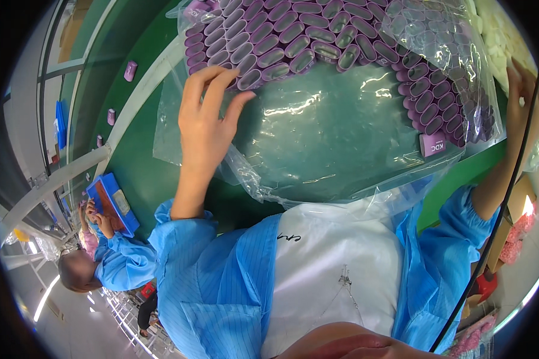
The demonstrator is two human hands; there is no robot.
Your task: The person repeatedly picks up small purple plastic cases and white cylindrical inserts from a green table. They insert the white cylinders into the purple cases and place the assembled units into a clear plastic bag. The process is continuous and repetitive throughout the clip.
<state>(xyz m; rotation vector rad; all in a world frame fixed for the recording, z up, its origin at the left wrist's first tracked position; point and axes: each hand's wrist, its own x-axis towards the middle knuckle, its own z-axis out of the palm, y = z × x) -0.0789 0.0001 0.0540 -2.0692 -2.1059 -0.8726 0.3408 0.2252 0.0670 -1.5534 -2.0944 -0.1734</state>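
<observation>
Many purple oval tubes (273, 56) stand on end, packed side by side in a block within a clear plastic bag (245, 173) on the green table. My left hand (206, 116) is at the block's near left corner, fingers curved against the tubes and thumb apart, with no tube lifted. At the far right, my right hand (526, 90) has its fingers bent at a heap of pale yellowish-white pieces (503, 36). Whatever it may grip is hidden. One purple tube (432, 144) lies on its side by the block's near right corner.
Loose purple tubes (130, 70) lie on the green surface beyond a pale rail (135, 99) at left. A co-worker in blue (126, 260) handles something beside a blue tray (121, 206). Cartons and pink bagged pieces (512, 242) are at lower right. A dark cable (509, 185) crosses the right side.
</observation>
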